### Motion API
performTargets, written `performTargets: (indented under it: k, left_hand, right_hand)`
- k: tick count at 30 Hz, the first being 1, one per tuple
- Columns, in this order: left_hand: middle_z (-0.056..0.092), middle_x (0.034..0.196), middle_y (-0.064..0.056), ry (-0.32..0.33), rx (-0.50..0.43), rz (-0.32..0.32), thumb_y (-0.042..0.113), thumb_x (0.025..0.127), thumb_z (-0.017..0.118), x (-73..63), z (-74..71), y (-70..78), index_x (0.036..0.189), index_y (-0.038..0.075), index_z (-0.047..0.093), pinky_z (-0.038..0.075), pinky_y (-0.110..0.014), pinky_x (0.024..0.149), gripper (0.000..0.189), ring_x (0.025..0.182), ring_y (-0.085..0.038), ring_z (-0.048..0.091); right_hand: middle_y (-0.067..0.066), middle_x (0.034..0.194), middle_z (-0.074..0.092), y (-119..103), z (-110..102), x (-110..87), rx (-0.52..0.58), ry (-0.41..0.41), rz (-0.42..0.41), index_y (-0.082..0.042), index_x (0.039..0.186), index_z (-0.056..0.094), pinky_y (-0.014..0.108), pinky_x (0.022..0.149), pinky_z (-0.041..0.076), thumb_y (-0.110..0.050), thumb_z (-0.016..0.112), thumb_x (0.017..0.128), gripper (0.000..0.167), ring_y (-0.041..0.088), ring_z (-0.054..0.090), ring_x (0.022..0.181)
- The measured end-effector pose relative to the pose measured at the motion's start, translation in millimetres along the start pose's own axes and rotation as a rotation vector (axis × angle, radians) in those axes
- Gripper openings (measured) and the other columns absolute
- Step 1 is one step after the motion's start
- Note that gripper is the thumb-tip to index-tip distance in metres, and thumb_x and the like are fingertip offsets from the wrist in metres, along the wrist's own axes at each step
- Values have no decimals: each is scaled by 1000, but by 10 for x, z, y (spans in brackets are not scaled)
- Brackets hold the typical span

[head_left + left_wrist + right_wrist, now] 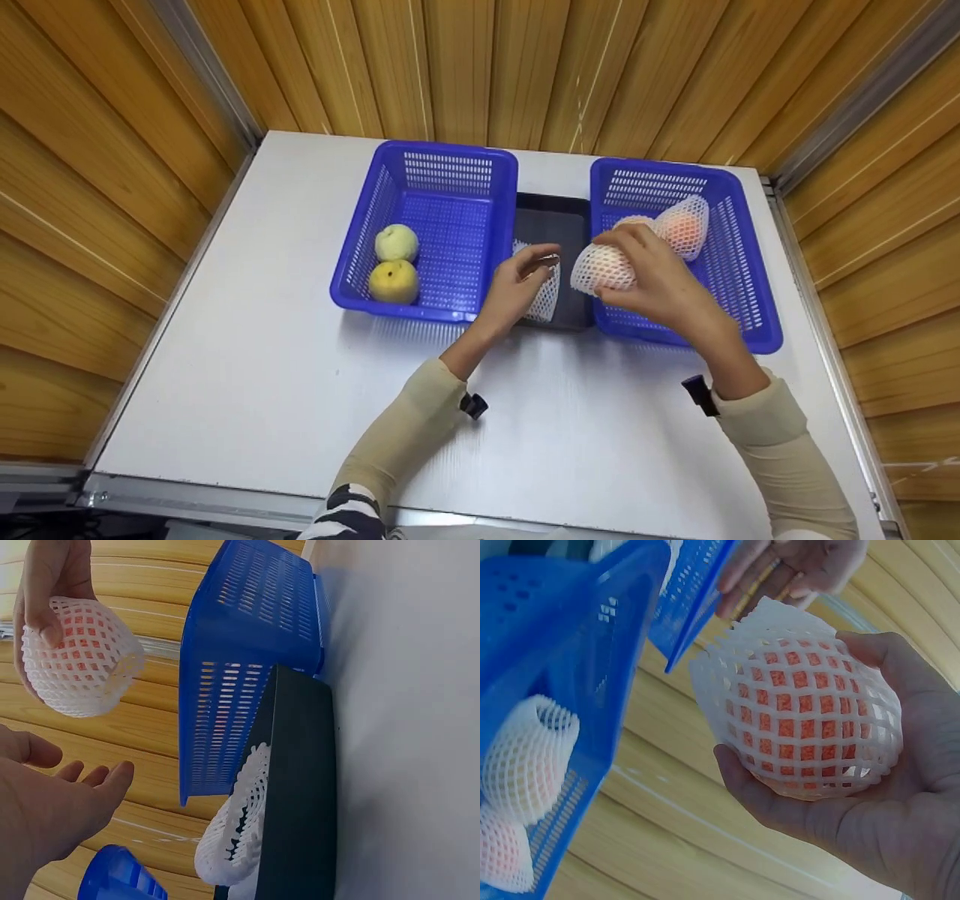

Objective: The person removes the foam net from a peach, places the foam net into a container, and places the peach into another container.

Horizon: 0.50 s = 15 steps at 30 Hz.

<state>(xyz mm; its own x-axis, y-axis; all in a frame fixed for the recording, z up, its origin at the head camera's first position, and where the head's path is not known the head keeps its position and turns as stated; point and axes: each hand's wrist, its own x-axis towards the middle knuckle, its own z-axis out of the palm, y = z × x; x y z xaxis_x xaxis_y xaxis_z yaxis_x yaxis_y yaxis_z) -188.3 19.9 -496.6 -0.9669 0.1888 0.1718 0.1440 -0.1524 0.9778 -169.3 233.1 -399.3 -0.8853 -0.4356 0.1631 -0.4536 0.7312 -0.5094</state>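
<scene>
My right hand (664, 283) grips a round red-orange fruit in a white foam net (802, 716), above the left side of the right blue basket. In the right wrist view, the thumb and fingers curl round the net. My left hand (511, 291) hovers by the black tray (555, 225), its fingers loosely bent with nothing between them. The left wrist view shows this hand (56, 799) apart from the netted fruit (79, 660). White foam netting (236, 821) lies in the tray, partly hidden by the left hand in the head view.
The right blue basket (761, 300) holds other netted fruits (684, 229). In the left blue basket (346, 274) sit a pale green fruit (396, 243) and a yellow fruit (394, 282), both bare. The black tray lies between the baskets. Wood-patterned walls (517, 67) enclose the white table (247, 360).
</scene>
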Motion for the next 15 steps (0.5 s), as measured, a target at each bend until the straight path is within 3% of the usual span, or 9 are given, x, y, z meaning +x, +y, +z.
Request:
performTargets:
  k: [10,15]
  left_hand:
    - [63,133,-21,-14,66,38,-7,98,52,-109,-195,106,130,-6,63,53,-31,102,34,124,-36,61]
    - [62,134,-25,-63,78,36,-7,97,51,-200,-263,85,130,-8,61,53,-33,103,34,125,-41,59]
  right_hand:
    - [16,130,56,-76,297,12,29,9,-85,-7,131,60,53,102,48,-16,84,75,62,34,54,121]
    - [17,131,56,-100,447,-6,40,-11,-111,-8,132,61,53,103,47,-17,84,75,62,35,53,122]
